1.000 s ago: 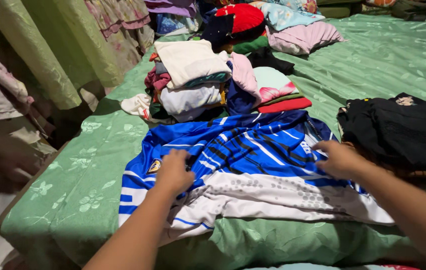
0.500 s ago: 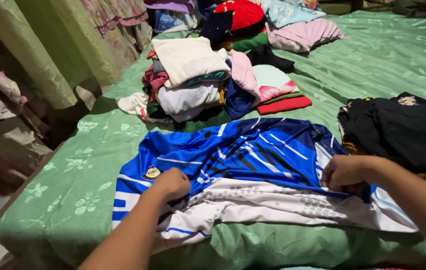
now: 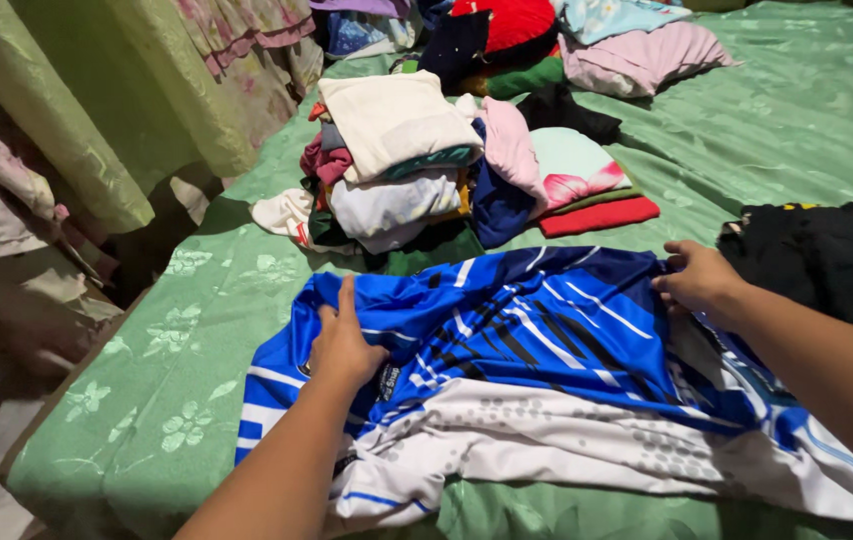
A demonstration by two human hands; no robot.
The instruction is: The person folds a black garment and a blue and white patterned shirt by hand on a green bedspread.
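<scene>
A blue, white and black striped sports jersey (image 3: pixel 547 370) lies spread on a bed with a green patterned sheet (image 3: pixel 177 400). My left hand (image 3: pixel 345 345) rests flat on the jersey's left side, thumb pointing up, pinching a fold of blue cloth. At the jersey's upper right edge, my right hand (image 3: pixel 699 278) grips the fabric with curled fingers. The lower white part of the jersey is rumpled near the bed's front edge.
A pile of folded clothes (image 3: pixel 402 160) sits behind the jersey, with a pink and red stack (image 3: pixel 587 185) beside it. Dark clothes (image 3: pixel 827 255) lie at the right. More clothes and a pink pillow (image 3: pixel 637 55) are farther back. Green curtains (image 3: pixel 97 110) hang at left.
Both hands have shifted on the jersey, the left one up toward its top left edge and the right one to the upper right edge. The cloth has been folded over.
</scene>
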